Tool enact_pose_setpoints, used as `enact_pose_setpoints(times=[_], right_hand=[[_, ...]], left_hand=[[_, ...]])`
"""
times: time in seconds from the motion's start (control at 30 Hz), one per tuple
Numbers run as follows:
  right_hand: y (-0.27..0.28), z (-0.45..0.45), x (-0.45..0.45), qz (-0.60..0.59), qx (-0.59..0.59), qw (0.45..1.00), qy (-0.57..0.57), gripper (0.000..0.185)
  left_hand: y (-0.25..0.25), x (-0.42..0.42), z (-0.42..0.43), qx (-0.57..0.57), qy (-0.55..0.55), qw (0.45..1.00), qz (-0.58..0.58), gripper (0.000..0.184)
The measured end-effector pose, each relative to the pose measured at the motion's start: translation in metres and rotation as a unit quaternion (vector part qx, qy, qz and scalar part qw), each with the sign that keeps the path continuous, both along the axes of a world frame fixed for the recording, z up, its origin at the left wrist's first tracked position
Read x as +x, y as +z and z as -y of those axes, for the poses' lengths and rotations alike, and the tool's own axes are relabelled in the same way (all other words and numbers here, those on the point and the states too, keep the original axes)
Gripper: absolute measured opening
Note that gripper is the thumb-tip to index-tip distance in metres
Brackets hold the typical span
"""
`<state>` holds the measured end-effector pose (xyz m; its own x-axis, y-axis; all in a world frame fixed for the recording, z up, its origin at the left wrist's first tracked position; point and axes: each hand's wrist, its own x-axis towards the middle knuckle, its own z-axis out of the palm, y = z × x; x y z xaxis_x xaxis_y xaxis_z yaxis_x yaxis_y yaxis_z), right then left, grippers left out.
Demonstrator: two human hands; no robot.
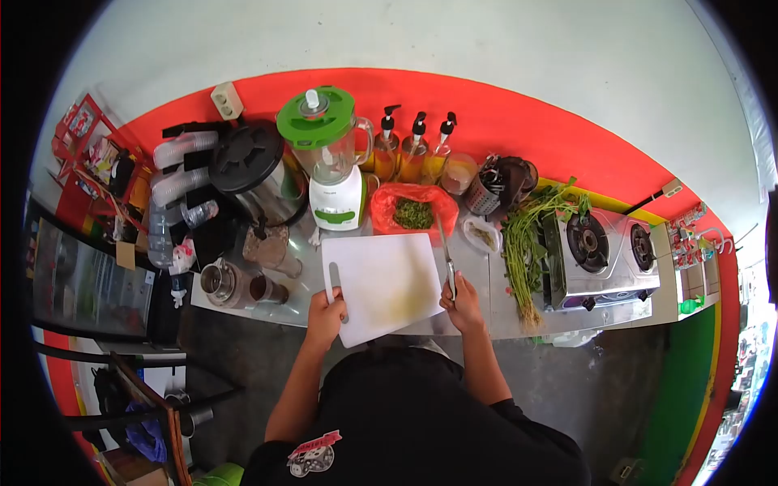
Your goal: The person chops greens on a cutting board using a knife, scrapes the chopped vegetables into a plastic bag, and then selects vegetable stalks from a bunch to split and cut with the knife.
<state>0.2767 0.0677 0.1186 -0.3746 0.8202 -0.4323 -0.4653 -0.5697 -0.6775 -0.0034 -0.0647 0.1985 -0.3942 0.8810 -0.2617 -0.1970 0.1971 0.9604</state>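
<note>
My left hand is closed on the lower left edge of a white cutting board, beside its long handle slot. The board is bare, with a yellowish-green stain at its lower right. In my right hand, at the board's right edge, is a knife, its blade pointing away from me. Just past the board's far edge sits a red plastic bag with chopped green leaves inside. The knife tip reaches towards the bag's right side; whether they touch, I cannot tell.
A blender with a green lid and several pump bottles line the wall. To the right lie leafy greens with roots, beside a gas stove. A small clear container stands near the bag. Leftward are glass jars.
</note>
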Motion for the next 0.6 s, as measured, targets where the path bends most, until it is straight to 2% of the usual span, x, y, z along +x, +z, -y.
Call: enact_pose_setpoints(times=[0.07, 0.1, 0.17, 0.23, 0.37, 0.5, 0.57, 0.6], right_hand=[[-0.013, 0.014, 0.008, 0.134, 0.056, 0.989, -0.015, 0.024], [-0.016, 0.023, 0.012, 0.135, 0.053, 0.989, -0.018, 0.024], [-0.021, 0.039, 0.017, 0.281, 0.101, 0.954, -0.001, 0.022], [-0.022, 0.055, 0.021, 0.312, 0.089, 0.946, -0.012, 0.023], [-0.032, 0.074, 0.025, 0.405, 0.082, 0.910, -0.016, 0.027], [-0.060, 0.082, 0.026, 0.461, 0.088, 0.883, -0.027, 0.029], [-0.085, 0.083, 0.027, 0.521, 0.130, 0.842, -0.049, 0.030], [-0.080, 0.085, 0.023, 0.522, 0.126, 0.842, -0.049, 0.030]], left_hand=[[-0.023, -0.007, 0.000, -0.012, -0.039, 0.999, 0.007, 0.012], [-0.026, -0.008, 0.001, -0.015, -0.042, 0.999, 0.008, 0.012], [-0.030, -0.009, -0.003, -0.020, -0.080, 0.996, 0.034, 0.019], [-0.043, -0.012, -0.004, -0.038, -0.103, 0.993, 0.034, 0.024], [-0.076, -0.011, -0.008, -0.051, -0.140, 0.987, 0.056, 0.018], [-0.094, -0.007, -0.013, -0.070, -0.139, 0.985, 0.078, 0.013], [-0.104, -0.008, -0.015, -0.085, -0.130, 0.984, 0.087, 0.012], [-0.110, -0.009, -0.015, -0.088, -0.132, 0.983, 0.087, 0.012]])
